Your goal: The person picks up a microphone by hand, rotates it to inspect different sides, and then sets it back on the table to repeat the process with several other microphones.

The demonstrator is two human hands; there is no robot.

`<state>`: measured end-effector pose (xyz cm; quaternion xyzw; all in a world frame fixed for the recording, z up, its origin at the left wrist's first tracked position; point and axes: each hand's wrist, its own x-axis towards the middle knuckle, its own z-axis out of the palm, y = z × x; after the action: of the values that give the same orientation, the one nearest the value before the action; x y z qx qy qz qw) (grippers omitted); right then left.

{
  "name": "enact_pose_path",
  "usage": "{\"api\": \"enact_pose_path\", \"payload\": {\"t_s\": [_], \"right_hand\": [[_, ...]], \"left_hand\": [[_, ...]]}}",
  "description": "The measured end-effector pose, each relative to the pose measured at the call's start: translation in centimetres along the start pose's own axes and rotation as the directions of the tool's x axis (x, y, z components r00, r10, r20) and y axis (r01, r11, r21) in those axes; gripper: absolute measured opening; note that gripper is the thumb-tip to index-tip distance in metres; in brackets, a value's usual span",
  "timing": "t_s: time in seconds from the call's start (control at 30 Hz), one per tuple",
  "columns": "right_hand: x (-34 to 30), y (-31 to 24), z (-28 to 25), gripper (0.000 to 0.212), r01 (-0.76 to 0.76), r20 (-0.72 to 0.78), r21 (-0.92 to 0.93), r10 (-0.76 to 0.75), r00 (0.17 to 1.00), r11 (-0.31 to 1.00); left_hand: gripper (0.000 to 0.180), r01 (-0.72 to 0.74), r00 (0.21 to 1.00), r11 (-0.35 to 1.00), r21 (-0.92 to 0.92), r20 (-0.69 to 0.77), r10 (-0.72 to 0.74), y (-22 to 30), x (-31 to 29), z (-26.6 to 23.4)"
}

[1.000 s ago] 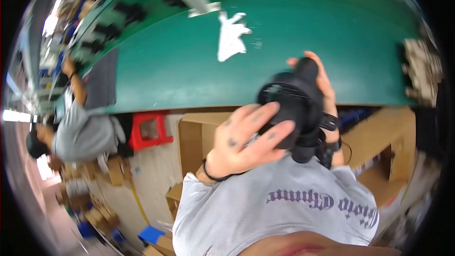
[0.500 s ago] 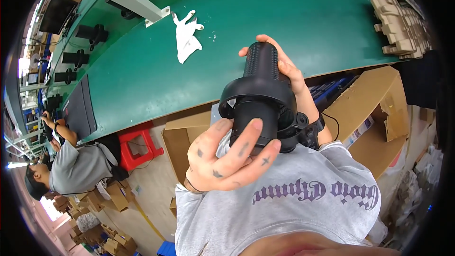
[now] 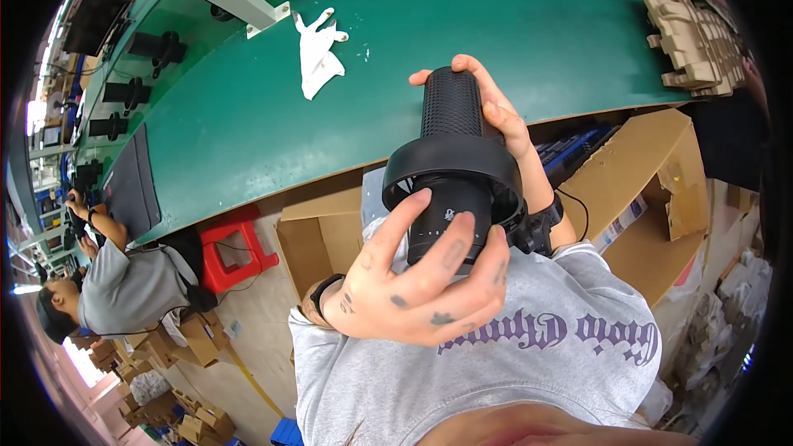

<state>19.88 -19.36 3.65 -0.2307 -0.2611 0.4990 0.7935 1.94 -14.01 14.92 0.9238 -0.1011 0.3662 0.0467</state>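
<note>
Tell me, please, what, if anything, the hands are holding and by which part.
A black microphone: the right hand grips its mesh end, and the left hand rests its fingers on the smooth barrel at the other end.

A: How is the scene illuminated?
B: Brightly and broadly. A pale sheen marks the near left stretch of the green tabletop (image 3: 248,149); blown-out white patches lie along the left rim.
A: Where does shadow collect?
B: Within the cardboard box (image 3: 628,198) at right and, softly, beside the tan moulded trays (image 3: 694,41).
A: And definition?
B: Crisp on the mesh of the black device (image 3: 450,157); softer among the small cartons (image 3: 211,423) at near left.
A: Distortion?
B: Marked: straight edges bow toward the rim, and black vignetting fills the corners.
</note>
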Motion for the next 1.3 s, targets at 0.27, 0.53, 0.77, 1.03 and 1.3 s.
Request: {"api": "enact_pose_path", "payload": {"t_s": [0.27, 0.53, 0.77, 1.03, 1.3], "right_hand": [[-0.5, -0.1, 0.9, 0.061, 0.001, 0.026, 0.04, -0.002, 1.0, 0.999], [-1.1, 0.0, 2.6, 0.059, -0.039, 0.023, 0.128, 0.036, 0.999, 0.991], [-1.4, 0.5, 2.1, 0.06, -0.022, 0.091, 0.135, 0.009, 0.996, 0.991], [-1.0, 1.7, 1.3, 0.066, 0.014, 0.173, 0.011, -0.016, 0.985, 1.0], [-0.5, 3.3, 1.7, 0.059, -0.009, 0.173, 0.265, -0.038, 0.984, 0.964]], "left_hand": [[0.006, -0.164, 0.985, 0.986, -0.011, 0.058, 0.164, 0.4, 0.5, -0.3], [0.013, -0.489, 0.853, 0.87, -0.055, 0.179, 0.491, -0.5, 1.7, -1.6], [0.018, -0.672, 0.643, 0.721, -0.171, 0.348, 0.682, -0.5, 3.3, -2.7], [0.018, -0.736, 0.457, 0.637, -0.23, 0.525, 0.718, 0.4, 4.6, -4.0], [0.014, -0.719, 0.407, 0.67, -0.182, 0.672, 0.619, 1.7, 4.8, -3.7]]}}
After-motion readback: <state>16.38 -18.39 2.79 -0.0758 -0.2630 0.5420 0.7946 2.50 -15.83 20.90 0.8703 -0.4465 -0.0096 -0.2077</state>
